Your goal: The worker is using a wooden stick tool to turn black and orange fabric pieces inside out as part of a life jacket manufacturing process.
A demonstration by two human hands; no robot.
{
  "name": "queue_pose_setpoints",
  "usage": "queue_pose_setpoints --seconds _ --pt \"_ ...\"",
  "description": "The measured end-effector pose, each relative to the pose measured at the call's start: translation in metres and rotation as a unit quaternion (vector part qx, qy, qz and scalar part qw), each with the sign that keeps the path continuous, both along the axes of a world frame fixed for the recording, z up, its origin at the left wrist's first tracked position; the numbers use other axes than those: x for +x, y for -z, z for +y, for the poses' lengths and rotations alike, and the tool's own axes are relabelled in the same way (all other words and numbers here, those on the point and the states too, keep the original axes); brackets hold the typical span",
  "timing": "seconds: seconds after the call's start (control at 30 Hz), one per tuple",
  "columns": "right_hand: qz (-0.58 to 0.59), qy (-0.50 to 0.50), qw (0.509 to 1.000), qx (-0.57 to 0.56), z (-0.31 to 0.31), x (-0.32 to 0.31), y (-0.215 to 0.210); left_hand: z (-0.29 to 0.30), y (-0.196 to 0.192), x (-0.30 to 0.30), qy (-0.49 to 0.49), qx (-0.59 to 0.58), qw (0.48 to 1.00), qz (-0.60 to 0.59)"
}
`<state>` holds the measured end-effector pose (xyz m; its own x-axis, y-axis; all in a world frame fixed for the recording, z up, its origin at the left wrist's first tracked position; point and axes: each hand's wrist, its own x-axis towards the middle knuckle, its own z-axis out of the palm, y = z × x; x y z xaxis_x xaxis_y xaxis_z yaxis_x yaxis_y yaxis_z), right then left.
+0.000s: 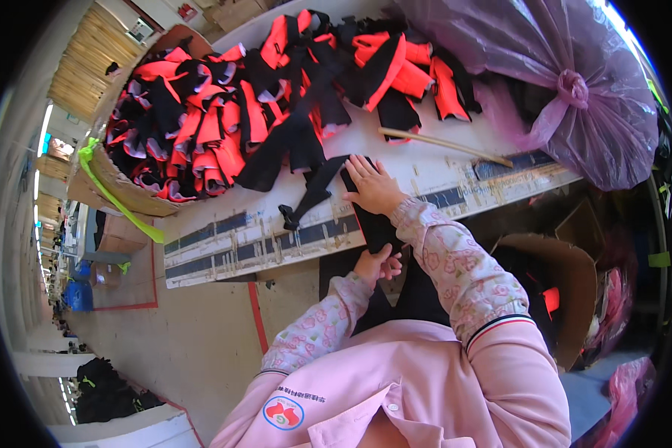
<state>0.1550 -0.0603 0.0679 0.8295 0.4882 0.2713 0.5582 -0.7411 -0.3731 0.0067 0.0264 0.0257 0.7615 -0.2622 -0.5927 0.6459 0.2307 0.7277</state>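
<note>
Where the far left of both hands is concerned: one yellow-green strip (119,196), hanging along the side of a brown cardboard box (89,183). Beyond the hands to the left: one heap of black and orange cloth pieces (216,138), loosely piled. Just left of the right hand: one black strap (317,190), a dark buckle-like piece (288,217) at its near end. At centre, on the table (440,168): one black cloth piece (377,230), under the right hand and running over the near edge toward the left hand. Right hand (373,183): flat, palm down, fingers extended, grasping nothing. Left hand (378,265): nearer the body, fingers curled by the cloth's lower end; whether it pinches the cloth, cannot tell. Right of the grip: one wooden stick (444,146); farther right, one knotted purple plastic bag (575,89). Risks, as judged: the overhanging cloth could slide off if the flat palm lifts; the strap, lying close, could snag and drag heap pieces along; a sleeve might knock the stick.
</note>
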Motion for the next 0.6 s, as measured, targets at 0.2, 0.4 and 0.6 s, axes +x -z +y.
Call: queue_pose_setpoints --seconds 0.2,0.4,0.6 --pt "0.052 -0.132 0.975 -0.172 -0.036 -0.061 -0.039 0.017 -0.012 -0.008 -0.076 -0.077 0.991 0.08" --pt "-0.102 -0.046 0.984 -0.138 -0.07 -0.149 -0.072 0.007 -0.057 -0.004 -0.03 -0.143 0.987 0.062" --pt "0.176 0.09 0.883 0.425 -0.117 -0.138 -0.05 0.027 -0.105 0.013 0.11 -0.189 0.971 -0.093"
